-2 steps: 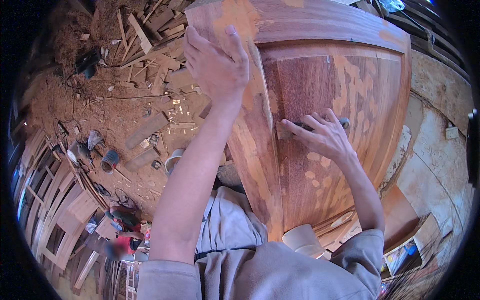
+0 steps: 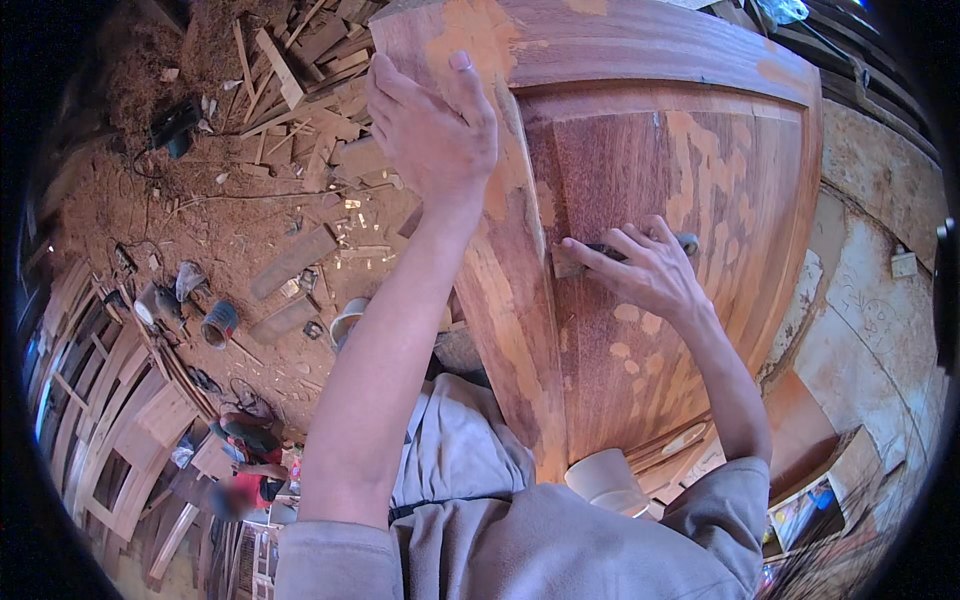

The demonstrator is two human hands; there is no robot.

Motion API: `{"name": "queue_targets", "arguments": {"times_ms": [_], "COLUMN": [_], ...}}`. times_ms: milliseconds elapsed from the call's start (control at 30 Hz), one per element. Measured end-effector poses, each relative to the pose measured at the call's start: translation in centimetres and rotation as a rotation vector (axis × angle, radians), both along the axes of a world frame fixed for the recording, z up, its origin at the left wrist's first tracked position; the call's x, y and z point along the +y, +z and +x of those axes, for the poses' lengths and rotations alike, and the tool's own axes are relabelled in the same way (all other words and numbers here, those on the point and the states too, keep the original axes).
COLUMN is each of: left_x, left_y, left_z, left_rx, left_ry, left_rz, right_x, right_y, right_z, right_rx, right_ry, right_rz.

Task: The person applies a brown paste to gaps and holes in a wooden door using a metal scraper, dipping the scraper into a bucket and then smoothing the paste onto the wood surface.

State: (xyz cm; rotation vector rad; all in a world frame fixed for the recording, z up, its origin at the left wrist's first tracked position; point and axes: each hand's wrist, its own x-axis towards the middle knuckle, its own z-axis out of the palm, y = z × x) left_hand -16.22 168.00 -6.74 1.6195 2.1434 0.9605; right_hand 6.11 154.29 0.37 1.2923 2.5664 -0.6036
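Seen from the head view, a panelled wooden door slants across in front of the person, blotched with orange-tan filler patches. The left grip lies at the upper part of the door's left edge, fingers together and thumb spread away from them, with nothing pinched that I can see. Over on the recessed panel, the right grip is closed around a dark-handled tool, index finger stretched along it towards the panel's left border; the rounded butt pokes out past the other fingers.

Past that left edge there's a broad drop to the dirt floor, strewn with wood offcuts, a grey bucket and a whitish bucket. Room is tighter at the right edge, where a pale slab sits close by. A cream tub stands just beside the bottom end. Faint scrawled marks run over the slab, too small for me to read. Well apart, lower left, there's a co-worker in red.
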Motion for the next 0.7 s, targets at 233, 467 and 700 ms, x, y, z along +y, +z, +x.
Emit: {"name": "queue_targets", "arguments": {"times_ms": [233,467,700], "left_x": [0.1,0.2,0.2], "left_y": [0.0,0.3,0.0], "left_z": [0.1,0.0,0.1], "left_rx": [-0.005,-0.058,-0.013], "left_ry": [-0.018,-0.01,-0.006], "left_rz": [-0.001,-0.037,-0.026], "right_x": [-0.3,-0.7,-0.4], "right_y": [0.0,3.4,5.0], "right_z": [-0.1,-1.5,-1.9], "right_rx": [-0.084,-0.28,0.108], "right_ry": [0.031,-0.007,-0.516], "right_rz": [-0.054,-0.032,-0.395]}}
